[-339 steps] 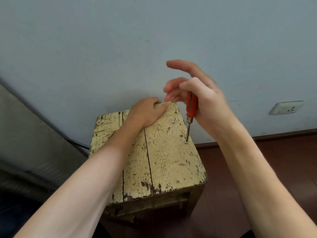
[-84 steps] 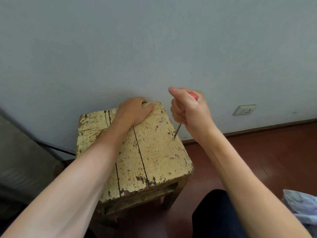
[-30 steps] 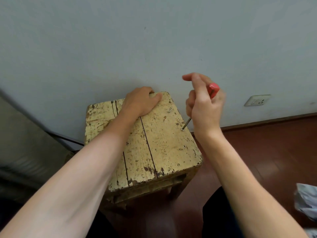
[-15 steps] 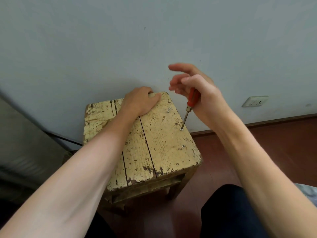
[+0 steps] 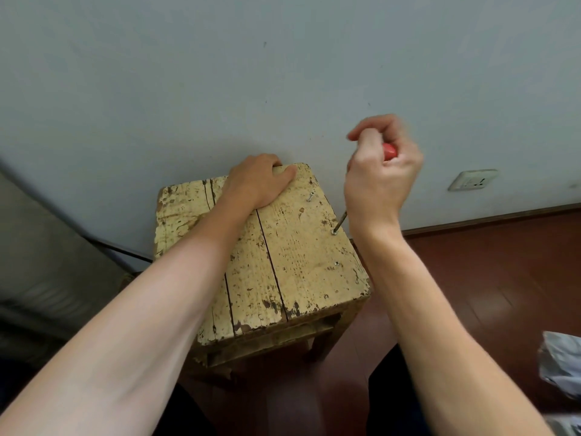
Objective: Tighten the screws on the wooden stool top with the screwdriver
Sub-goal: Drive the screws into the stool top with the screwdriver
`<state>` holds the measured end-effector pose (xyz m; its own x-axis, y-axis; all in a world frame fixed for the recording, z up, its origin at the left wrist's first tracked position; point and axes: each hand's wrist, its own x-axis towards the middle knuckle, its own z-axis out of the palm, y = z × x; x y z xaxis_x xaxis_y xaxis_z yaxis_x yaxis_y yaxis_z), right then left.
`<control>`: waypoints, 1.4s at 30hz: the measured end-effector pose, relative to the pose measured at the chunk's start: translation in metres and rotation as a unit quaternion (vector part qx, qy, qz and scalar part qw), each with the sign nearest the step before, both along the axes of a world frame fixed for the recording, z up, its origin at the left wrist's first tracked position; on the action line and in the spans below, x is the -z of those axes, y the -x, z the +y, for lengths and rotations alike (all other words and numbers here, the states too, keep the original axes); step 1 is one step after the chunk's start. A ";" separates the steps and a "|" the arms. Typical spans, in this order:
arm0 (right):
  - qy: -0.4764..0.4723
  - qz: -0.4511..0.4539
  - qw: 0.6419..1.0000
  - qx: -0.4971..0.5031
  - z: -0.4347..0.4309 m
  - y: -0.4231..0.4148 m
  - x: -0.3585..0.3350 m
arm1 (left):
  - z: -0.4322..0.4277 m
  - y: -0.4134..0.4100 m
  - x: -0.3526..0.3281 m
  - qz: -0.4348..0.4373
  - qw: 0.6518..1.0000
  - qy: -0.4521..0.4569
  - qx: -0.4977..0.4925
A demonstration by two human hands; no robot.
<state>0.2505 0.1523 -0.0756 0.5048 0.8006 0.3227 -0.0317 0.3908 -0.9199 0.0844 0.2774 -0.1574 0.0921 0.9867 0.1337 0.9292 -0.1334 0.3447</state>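
A worn wooden stool [image 5: 292, 262] with flaking yellow paint stands against the wall. My left hand [image 5: 256, 180] presses flat on its far edge, fingers bent over the back rim. My right hand [image 5: 379, 177] grips the red-handled screwdriver [image 5: 389, 151]; most of the handle is hidden in my fist. Its metal shaft slants down to a screw [image 5: 334, 231] near the stool's right edge, with the tip set in it. A second screw [image 5: 310, 197] sticks up farther back. A third screw [image 5: 336, 263] sits nearer me on the right plank.
A grey wall rises right behind the stool, with a white socket [image 5: 471, 180] low on the right. Dark red wooden floor [image 5: 490, 278] spreads to the right. A crumpled pale bag [image 5: 562, 363] lies at the right edge. A grey panel [image 5: 41, 256] leans at the left.
My right hand has turned on the screwdriver: half a second ago the fingers were spread off the handle, now they are curled round it again. The tip stays on the same screw. The left hand has not moved.
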 end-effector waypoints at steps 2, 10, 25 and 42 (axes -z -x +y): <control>0.017 0.074 0.992 0.097 0.001 0.003 -0.002 | 0.000 0.000 0.000 -0.003 1.000 0.005 0.002; 0.116 -0.011 0.958 -0.263 0.002 -0.016 -0.010 | -0.001 0.000 -0.002 -0.002 1.000 0.003 -0.005; -0.016 -0.076 0.969 -0.233 0.005 -0.020 0.001 | -0.002 0.000 -0.001 -0.009 1.000 0.000 -0.007; 0.068 -0.109 0.841 -0.525 0.025 -0.044 -0.017 | -0.006 -0.001 -0.005 -0.005 1.000 0.009 -0.001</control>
